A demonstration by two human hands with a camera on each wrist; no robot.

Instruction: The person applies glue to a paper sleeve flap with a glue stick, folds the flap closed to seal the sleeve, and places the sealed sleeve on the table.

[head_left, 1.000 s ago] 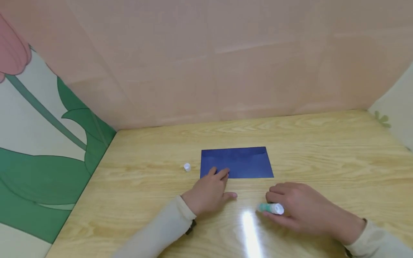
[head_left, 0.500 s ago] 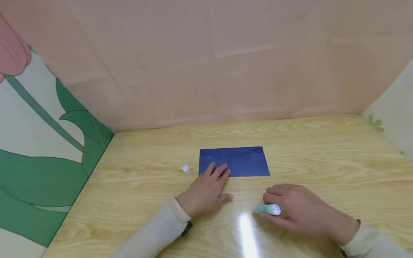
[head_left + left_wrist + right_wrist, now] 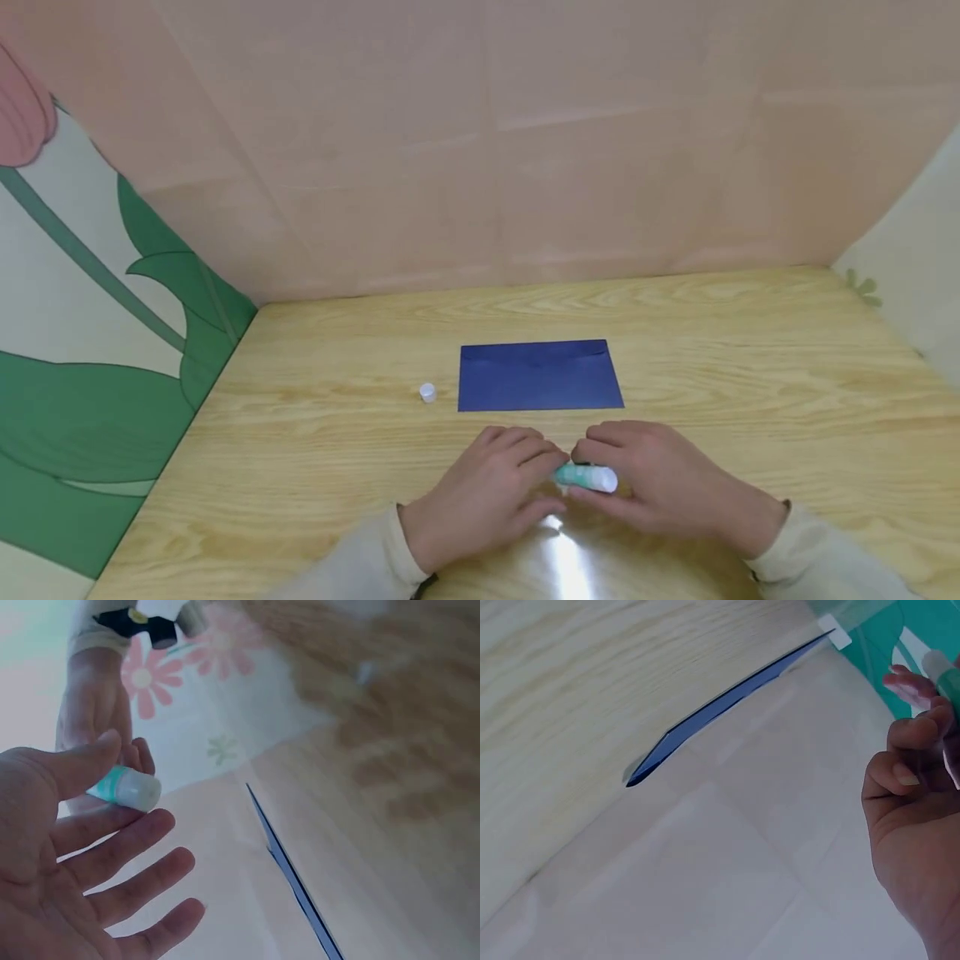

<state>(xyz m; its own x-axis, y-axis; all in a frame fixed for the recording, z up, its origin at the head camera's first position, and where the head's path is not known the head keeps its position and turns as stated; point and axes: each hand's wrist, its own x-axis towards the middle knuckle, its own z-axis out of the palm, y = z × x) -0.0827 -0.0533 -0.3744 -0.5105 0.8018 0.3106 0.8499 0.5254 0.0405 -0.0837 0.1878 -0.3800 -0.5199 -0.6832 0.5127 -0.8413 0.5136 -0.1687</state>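
Observation:
A glue stick (image 3: 592, 477) with a green and white barrel lies sideways in my right hand (image 3: 663, 475), pinched between thumb and curled fingers. Close to its left end is my left hand (image 3: 495, 487); in the left wrist view those fingers (image 3: 146, 885) spread loosely near the glue stick (image 3: 127, 786), and whether they touch it is unclear. Beyond both hands a dark blue envelope (image 3: 540, 379) lies flat, flap side up, with its flap folded down. To the envelope's left stands a small white cap (image 3: 427, 392).
The wood-grain table (image 3: 337, 467) ends at a pinkish backdrop (image 3: 480, 167). A flower-patterned panel (image 3: 97, 400) borders it on the left, and a pale panel (image 3: 915, 267) on the right.
My left hand has come off the envelope and back toward the glue stick. My right hand has shifted left with the glue stick, so the two hands are now close together.

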